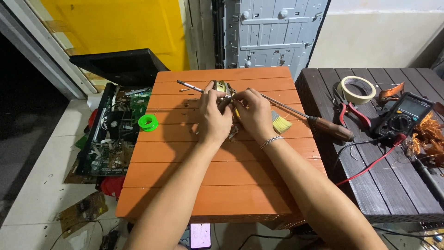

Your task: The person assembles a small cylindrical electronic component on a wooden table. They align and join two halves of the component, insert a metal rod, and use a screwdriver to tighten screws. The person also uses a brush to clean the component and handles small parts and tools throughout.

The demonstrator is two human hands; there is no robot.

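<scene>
**Hands at work on a small motor, mid-table**

Hands first: our left hand (213, 121) and right hand (252, 113) are both curled around a small metal motor (224, 91) just above the middle of the frame, fingers closed on its body. A thin shaft (189, 86) sticks out of it toward the upper left. We judge the work to be under way, not finished: the motor is in our grip above the orange table (217, 185), and how far it has been taken apart we cannot tell, since our fingers hide most of it.

Just right of the hands lie a yellow brush (280, 122) and a long screwdriver (319, 122). Left of them sits a green spool (148, 122). At the right edge, on the dark table (370, 194), are a roll of tape (356, 89), pliers (352, 110), a meter (401, 118) and loose copper wire (430, 134). A circuit board (115, 134) lies at the left.
</scene>
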